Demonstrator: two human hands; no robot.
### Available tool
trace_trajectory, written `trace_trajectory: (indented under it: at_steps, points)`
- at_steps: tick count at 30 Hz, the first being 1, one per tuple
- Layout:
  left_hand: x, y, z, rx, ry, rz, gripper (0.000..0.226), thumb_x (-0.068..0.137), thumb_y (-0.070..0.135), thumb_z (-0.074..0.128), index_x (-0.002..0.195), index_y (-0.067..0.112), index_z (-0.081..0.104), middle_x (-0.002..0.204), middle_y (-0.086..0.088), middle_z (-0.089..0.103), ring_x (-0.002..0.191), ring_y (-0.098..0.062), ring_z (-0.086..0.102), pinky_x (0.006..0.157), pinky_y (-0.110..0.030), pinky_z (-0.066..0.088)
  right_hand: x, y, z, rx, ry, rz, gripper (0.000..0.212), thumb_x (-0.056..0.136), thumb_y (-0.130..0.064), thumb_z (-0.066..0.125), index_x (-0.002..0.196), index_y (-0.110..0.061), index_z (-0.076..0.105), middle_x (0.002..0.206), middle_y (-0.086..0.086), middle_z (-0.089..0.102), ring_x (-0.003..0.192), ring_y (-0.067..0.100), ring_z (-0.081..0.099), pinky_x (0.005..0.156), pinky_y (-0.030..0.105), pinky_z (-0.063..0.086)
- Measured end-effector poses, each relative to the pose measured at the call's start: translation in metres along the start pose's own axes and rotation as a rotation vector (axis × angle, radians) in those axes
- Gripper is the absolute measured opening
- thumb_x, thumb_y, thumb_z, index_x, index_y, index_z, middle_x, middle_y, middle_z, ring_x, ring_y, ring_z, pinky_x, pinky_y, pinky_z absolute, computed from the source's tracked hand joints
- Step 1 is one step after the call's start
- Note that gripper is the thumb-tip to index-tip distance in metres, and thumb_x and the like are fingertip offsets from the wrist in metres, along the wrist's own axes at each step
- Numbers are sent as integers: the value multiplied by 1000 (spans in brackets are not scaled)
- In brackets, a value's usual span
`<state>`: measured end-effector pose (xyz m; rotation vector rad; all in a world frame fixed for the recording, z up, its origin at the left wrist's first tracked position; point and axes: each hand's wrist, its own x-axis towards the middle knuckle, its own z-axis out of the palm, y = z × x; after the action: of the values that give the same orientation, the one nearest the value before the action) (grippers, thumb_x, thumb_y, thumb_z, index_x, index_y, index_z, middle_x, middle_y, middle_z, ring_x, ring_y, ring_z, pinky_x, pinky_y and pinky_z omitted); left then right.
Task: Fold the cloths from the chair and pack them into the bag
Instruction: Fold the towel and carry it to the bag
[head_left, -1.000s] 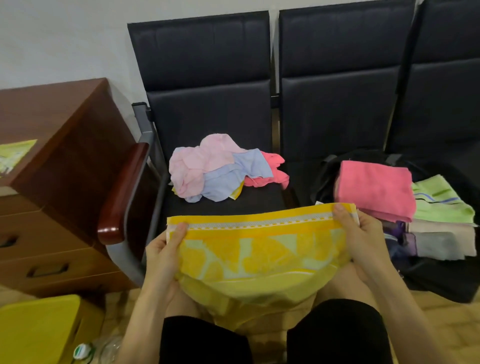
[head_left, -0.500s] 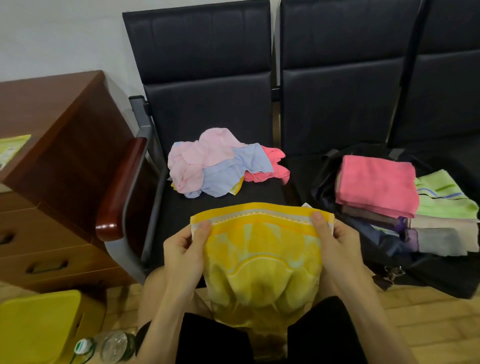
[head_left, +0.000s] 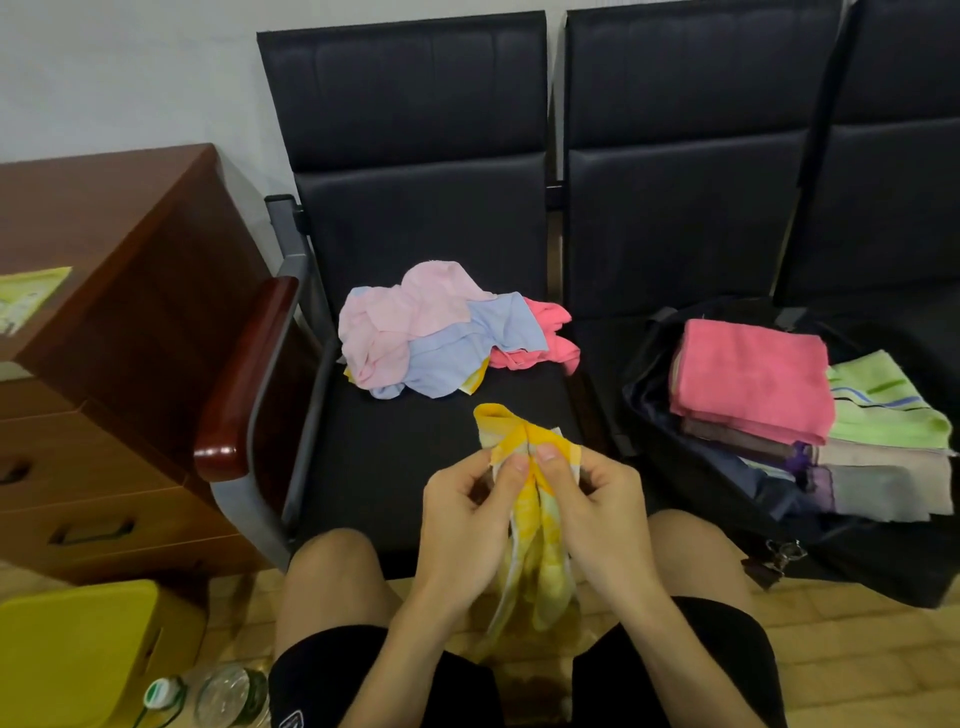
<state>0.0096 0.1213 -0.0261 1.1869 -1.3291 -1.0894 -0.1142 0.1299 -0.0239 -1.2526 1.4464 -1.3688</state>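
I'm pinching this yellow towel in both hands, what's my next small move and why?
Probably lift the hanging end to halve it: your left hand and right hand pinch the yellow towel at the top; it dangles long, unlike the flat stack in the bag.

**Yellow cloth** (head_left: 519, 436): bright yellow with paler lemon and white patches.
**Loose pile on the chair:**
- pale pink cloth (head_left: 410, 317), plain
- light blue cloth (head_left: 457, 353), plain
- coral-pink cloth (head_left: 545, 338), plain

**Chairs** (head_left: 415, 234): plain black.
**Armrest** (head_left: 244, 374): glossy dark red-brown.
**Bag** (head_left: 883, 561): black, dark navy inside.
**Folded stack in the bag:**
- pink towel (head_left: 748, 374), plain
- green towel (head_left: 883, 405), pale lime with blue and white stripes
- beige cloth (head_left: 883, 483)
- purple cloth (head_left: 802, 457)
- brown cloth (head_left: 737, 436)

**Counter** (head_left: 104, 218): red-brown wood, with a yellow-green sheet (head_left: 31, 291) on it.
**Box** (head_left: 72, 654): plain yellow.
**Bottle** (head_left: 161, 693): clear, with green on the cap.
**Shorts** (head_left: 363, 675): black.
**Floor** (head_left: 831, 623): tan, block pattern.
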Motion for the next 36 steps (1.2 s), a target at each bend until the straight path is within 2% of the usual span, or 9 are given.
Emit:
trace_trajectory:
  at_steps: [8,11,15,19,23,26,28,32,36]
  points:
    - [-2,2,0,129,-57,63,36,95,46,56,88,16,75,77,-13,67,76,-35,64,70,-56,51,-4,-4,4,-71,46,-33,34,98,-38,56,75,-21,74,64,6,68,63,27,65,61,50,54]
    - [0,8,0,145,-34,99,17,96,32,63,90,25,76,92,5,66,86,-17,67,74,-43,55,-7,-11,8,-35,-17,-43,44,92,-58,51,78,-22,72,68,8,68,68,29,66,65,53,54]
    - [5,14,-4,141,-107,137,16,79,37,69,94,36,73,102,12,65,95,-15,67,73,-26,54,-5,-24,7,49,-137,1,64,85,-72,38,74,-19,72,75,4,73,74,19,70,75,51,56]
    - [14,11,-11,176,-38,145,26,87,7,70,85,33,73,91,11,68,85,-12,66,69,-22,48,3,-26,-1,36,-295,63,81,79,-86,30,92,-20,76,90,5,74,87,21,70,80,47,57]
    - [24,16,-19,103,-23,77,22,100,14,56,83,18,70,68,11,63,63,-2,54,59,-18,41,5,-27,-8,107,-189,14,44,88,-63,55,88,-24,77,81,0,76,81,11,71,66,26,57]
    - [33,17,-26,82,-49,88,34,99,27,51,87,-1,65,71,-5,59,66,-10,52,62,-27,42,13,-13,-18,176,23,51,24,91,-28,64,82,-7,71,63,2,69,63,10,64,55,24,50]
    - [39,18,-32,82,-102,111,41,100,33,50,90,-4,63,78,-16,62,72,-13,55,67,-30,44,22,3,-27,152,98,95,7,89,-16,68,90,-9,67,69,-1,69,68,9,65,60,29,51]
    - [53,28,-46,104,-254,154,50,95,44,52,96,-4,65,86,-13,65,81,-15,59,75,-33,48,38,21,-38,159,16,167,61,75,-26,78,130,-23,52,121,-2,66,114,11,61,96,33,48]
    - [63,45,-63,109,-461,198,35,98,46,52,97,17,72,95,1,74,89,-8,67,81,-25,54,53,16,-42,271,-296,187,109,55,-48,92,145,-16,40,128,2,66,122,16,60,96,29,50]
